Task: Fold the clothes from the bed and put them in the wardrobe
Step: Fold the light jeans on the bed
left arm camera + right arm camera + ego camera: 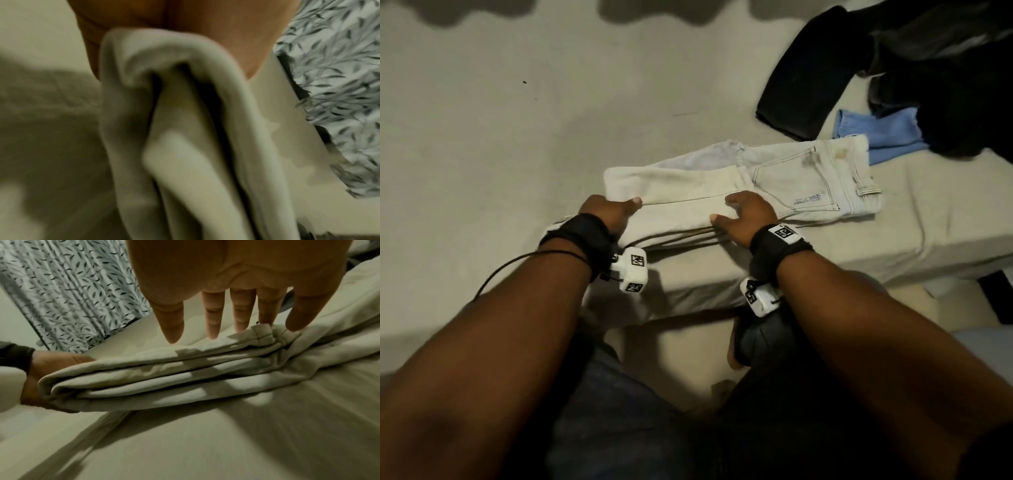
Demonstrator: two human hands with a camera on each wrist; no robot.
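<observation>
Working the jeans (739, 181) near the bed's (482, 137) front edge: long axis runs left-right across us, left hand (607, 214) grips the folded leg end, right hand (748, 217) presses flat mid-length, waistband rightward, nearer our right.

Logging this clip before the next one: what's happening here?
A person is folding pale jeans on a bed. The left hand grips the folded end; the right hand rests on the cloth with straight fingers. A dark clothes pile and a blue garment lie unfolded at the bed's far right.
</observation>
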